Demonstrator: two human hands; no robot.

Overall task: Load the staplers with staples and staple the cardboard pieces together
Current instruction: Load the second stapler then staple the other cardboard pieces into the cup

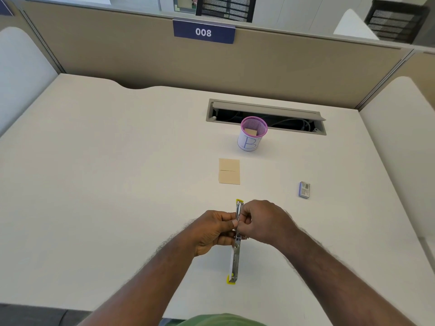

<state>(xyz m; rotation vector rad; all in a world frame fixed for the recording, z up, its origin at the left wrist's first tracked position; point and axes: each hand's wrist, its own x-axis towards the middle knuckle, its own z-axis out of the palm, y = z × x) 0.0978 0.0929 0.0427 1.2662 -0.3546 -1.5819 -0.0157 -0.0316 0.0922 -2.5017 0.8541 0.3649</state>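
Stapler (236,255) swung open flat; our left hand (213,231) grips body, right hand (259,220) pinches at magazine. We'd seat strip square in channel, legs down.

A white desk (117,184) sits inside beige partition walls (117,50) (sign (203,32) reads 008), black mesh chairs (226,8) beyond.

Bright, even light; soft shadows; edges perhaps slightly warped.

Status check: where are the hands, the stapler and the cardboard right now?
Left hand and right hand both grip the opened stapler. Cardboard pieces flat on desk, untouched. Staple box off right. Nothing in the way.
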